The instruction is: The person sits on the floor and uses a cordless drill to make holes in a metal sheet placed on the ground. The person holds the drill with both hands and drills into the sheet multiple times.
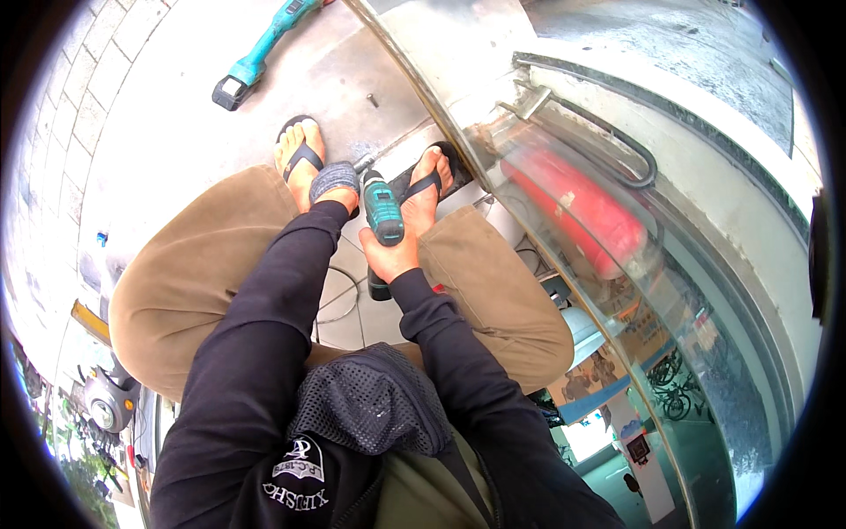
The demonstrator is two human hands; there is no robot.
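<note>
My right hand (390, 257) is wrapped round the grip of a teal and black cordless drill (384, 213). The drill points away from me, its front end by the foot of the glass door's metal frame (445, 123). Just left of the drill's nose is my left hand (335, 182), covered by a grey knit glove and curled like a fist. Its fingers are turned away from view, so what they grip beside the low metal rail (364, 162) is hidden. Both hands are low between my sandalled feet.
A long teal cordless tool (256, 66) with a battery lies on the floor at far left. A loose screw (372, 100) lies ahead. To the right, a glass panel stands before a red cylinder (582, 212). A thin cable (351, 280) loops on the tiles.
</note>
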